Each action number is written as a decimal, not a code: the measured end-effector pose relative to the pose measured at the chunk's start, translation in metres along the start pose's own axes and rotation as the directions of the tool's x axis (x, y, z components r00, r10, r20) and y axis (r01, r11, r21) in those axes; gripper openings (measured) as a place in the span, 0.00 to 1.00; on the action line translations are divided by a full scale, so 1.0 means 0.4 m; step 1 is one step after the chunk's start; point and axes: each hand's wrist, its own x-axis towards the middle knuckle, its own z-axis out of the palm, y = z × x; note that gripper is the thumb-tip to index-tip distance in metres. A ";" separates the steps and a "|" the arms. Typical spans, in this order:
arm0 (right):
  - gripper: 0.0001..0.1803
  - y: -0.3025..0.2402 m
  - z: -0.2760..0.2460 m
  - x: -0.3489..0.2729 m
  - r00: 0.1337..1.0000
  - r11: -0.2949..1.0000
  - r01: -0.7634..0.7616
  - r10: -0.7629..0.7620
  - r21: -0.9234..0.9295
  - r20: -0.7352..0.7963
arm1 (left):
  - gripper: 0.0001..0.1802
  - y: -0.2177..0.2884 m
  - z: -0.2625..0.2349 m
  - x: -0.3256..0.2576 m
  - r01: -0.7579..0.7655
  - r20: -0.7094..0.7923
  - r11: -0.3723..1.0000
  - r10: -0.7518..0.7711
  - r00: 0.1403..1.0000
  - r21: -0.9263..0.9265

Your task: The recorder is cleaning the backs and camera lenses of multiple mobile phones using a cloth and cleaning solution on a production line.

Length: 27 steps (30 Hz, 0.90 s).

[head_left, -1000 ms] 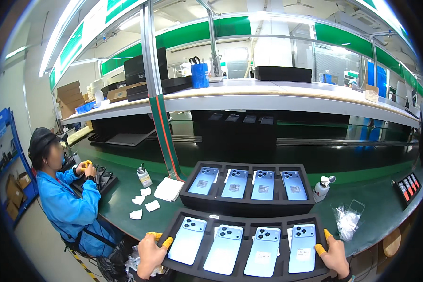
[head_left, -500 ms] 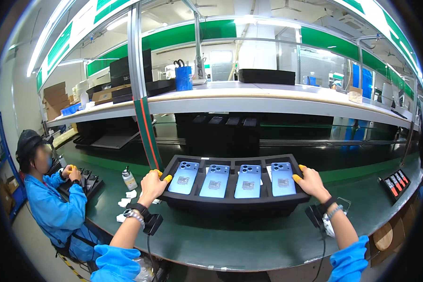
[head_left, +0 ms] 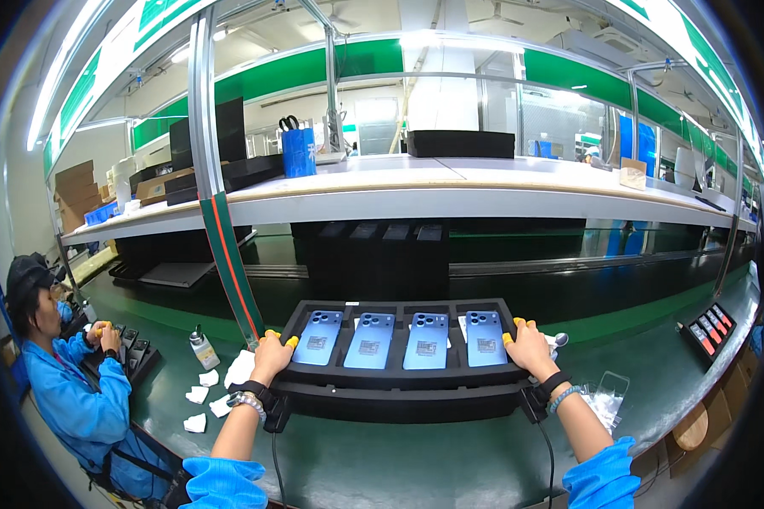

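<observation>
Black moulded tray (head_left: 399,373) sits on the green bench top (head_left: 450,458), apparently stacked on a second like tray (head_left: 399,400) whose front wall shows below it. Four pale blue phones (head_left: 401,341) lie backs up, one per pocket, in a row across the tray. Left hand (head_left: 272,358) clasps the tray's left end, right hand (head_left: 528,346) its right end; fingers of both are curled closed over the rim, tips capped in yellow finger cots (head_left: 290,342). Wrist straps on both arms, blue sleeves (head_left: 222,483). Judgement: the tray looks like stiff, matte formed plastic or foam, light by itself; the phones add the weight and are the fragile part, with glossy, slippery backs sitting loose in shallow pockets. It would best be held at both short ends, as now, and kept level so nothing slides. Bench surface is smooth and faintly reflective. Left of the tray: crumpled white wipes (head_left: 204,399) and a small clear bottle (head_left: 202,349). Right: a crinkled clear plastic bag (head_left: 607,399). A co-worker in a blue smock (head_left: 72,399) sits at far left.
</observation>
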 end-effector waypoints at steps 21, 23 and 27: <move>0.23 -0.009 -0.017 -0.031 0.988 0.988 -0.042 0.019 0.152 0.151 | 0.33 -0.082 -0.025 -0.013 -0.115 0.099 0.985 0.128 0.987 -0.126; 0.27 0.000 -0.006 -0.032 0.988 0.983 -0.057 0.031 0.174 0.148 | 0.31 -0.080 -0.022 -0.019 -0.127 0.070 0.985 0.136 0.988 -0.119; 0.27 -0.003 -0.009 -0.038 0.981 0.970 -0.119 0.082 0.211 0.175 | 0.27 -0.067 -0.032 -0.041 -0.085 0.072 0.961 0.107 0.992 -0.265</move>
